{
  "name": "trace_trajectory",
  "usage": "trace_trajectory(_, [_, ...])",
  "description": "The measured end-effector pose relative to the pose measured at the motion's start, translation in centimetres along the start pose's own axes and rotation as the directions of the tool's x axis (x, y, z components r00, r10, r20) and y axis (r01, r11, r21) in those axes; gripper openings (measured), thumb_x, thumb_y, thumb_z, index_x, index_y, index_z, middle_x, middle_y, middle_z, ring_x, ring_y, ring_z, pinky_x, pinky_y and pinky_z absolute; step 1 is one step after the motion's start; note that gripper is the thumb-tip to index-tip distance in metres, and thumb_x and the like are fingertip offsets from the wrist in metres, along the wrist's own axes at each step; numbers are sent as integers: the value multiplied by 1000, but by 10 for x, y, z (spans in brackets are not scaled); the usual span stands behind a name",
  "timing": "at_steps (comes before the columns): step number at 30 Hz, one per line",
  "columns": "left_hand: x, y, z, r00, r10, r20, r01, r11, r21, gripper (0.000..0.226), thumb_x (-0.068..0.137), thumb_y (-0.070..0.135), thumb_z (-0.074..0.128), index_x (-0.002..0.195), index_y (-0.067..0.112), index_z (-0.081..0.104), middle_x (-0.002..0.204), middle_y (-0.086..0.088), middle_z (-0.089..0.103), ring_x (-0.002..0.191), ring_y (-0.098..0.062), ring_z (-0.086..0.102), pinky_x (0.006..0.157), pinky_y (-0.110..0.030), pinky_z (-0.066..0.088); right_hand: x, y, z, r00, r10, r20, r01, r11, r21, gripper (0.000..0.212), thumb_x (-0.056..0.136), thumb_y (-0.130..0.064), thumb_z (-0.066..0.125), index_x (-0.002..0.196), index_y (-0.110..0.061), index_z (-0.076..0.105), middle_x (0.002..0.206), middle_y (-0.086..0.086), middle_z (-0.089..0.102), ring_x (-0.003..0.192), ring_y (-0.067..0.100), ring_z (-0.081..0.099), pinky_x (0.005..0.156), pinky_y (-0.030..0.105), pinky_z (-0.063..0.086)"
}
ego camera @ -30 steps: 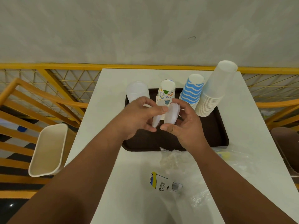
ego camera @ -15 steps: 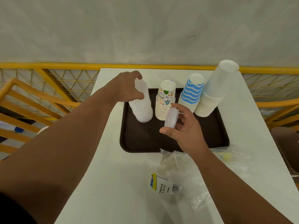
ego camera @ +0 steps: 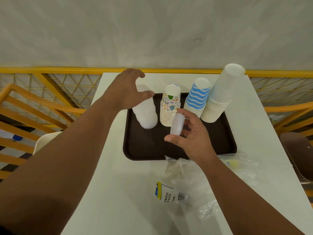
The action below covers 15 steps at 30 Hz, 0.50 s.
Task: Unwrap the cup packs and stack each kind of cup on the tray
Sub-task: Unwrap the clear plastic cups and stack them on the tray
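A dark brown tray (ego camera: 152, 150) holds a row of upside-down cup stacks: translucent plastic cups (ego camera: 146, 114), patterned paper cups (ego camera: 170, 106), blue-striped cups (ego camera: 197, 97) and a tall leaning stack of plain white cups (ego camera: 220, 95). My left hand (ego camera: 127, 90) arches over the top of the translucent stack with fingers and thumb spread apart. My right hand (ego camera: 193, 134) hovers over the tray's middle and pinches a small translucent plastic cup (ego camera: 177, 123) between thumb and fingers.
Crumpled clear wrappers (ego camera: 176, 168) lie on the white table (ego camera: 118, 192) in front of the tray, one with a printed label (ego camera: 166, 194), another at the right (ego camera: 237, 164). A white chair (ego camera: 42, 143) stands left, a brown chair (ego camera: 298, 150) right, a yellow railing (ego camera: 50, 70) behind.
My left hand left the right hand, set a cup on the translucent stack and has now opened and lifted off its top. My right hand keeps its cup, almost unmoved.
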<state>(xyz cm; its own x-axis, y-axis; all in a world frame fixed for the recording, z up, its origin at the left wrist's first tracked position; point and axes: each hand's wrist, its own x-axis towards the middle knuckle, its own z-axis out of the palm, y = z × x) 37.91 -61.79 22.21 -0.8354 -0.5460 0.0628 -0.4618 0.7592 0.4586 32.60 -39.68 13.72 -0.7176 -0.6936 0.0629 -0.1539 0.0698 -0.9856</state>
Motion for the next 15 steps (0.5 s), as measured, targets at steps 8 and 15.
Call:
trace_trajectory(8, [-76, 54, 33, 864, -94, 495, 442, 614, -654, 31, 83, 35, 73, 95, 10, 60, 83, -2, 66, 67, -9, 66, 63, -29, 58, 2, -1, 1, 991, -134, -22, 136, 989, 59, 80, 57, -43, 86, 128, -38, 49, 133, 0, 55, 124, 15, 54, 92, 26, 53])
trace_trajectory(15, [-78, 49, 44, 854, -95, 512, 494, 459, -738, 23, 81, 21, 76, 91, 11, 58, 93, -8, 70, 87, -22, 67, 69, -34, 55, 4, 1, 6, 974, -227, 3, 227, 972, -67, 90, 62, -67, 76, 136, -28, 45, 135, -1, 53, 128, 10, 50, 97, 24, 49])
